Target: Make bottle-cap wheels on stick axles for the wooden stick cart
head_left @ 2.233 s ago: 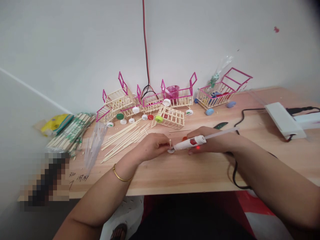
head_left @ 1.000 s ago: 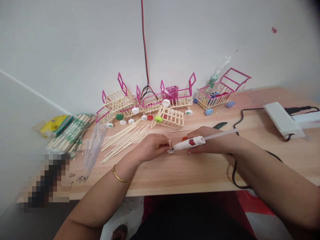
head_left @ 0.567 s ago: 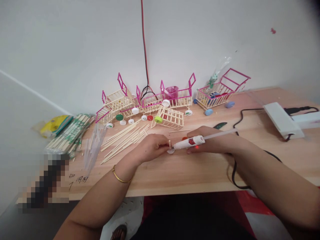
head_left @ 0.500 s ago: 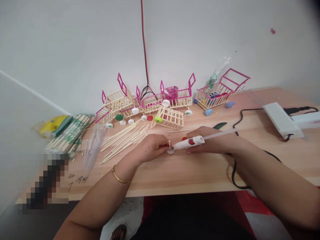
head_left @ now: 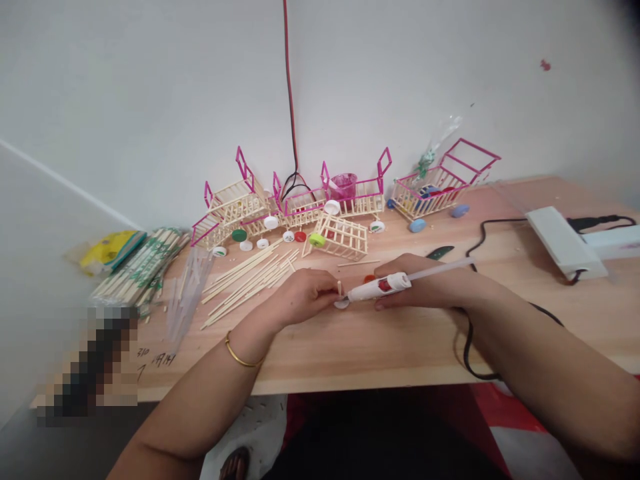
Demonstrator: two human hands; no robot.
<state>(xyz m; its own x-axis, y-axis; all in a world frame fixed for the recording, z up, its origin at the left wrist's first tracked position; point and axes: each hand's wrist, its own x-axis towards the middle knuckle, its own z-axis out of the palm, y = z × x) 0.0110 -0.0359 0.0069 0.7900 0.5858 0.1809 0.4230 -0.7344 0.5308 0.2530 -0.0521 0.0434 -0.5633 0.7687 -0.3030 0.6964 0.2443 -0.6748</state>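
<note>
My right hand point(head_left: 415, 280) is wrapped round a white hot glue gun point(head_left: 379, 288), with a clear glue stick point(head_left: 440, 269) poking out of its back end. The gun's nozzle points left and meets a white bottle cap point(head_left: 342, 305). A short wooden stick point(head_left: 340, 288) stands upright at this cap. My left hand point(head_left: 307, 293) pinches the cap by its left edge; the fingertips are partly hidden. Just behind the gun lies an orange-red cap point(head_left: 369, 278), half covered by my right hand.
Small stick-built carts point(head_left: 235, 203) with bottle-cap wheels line the wall. A wheeled stick frame point(head_left: 343, 237) lies tipped before them. Loose sticks point(head_left: 250, 287), glue sticks point(head_left: 185, 300) and bagged chopsticks point(head_left: 143, 267) lie left. A black cable point(head_left: 483, 233) and white box point(head_left: 565, 240) are right.
</note>
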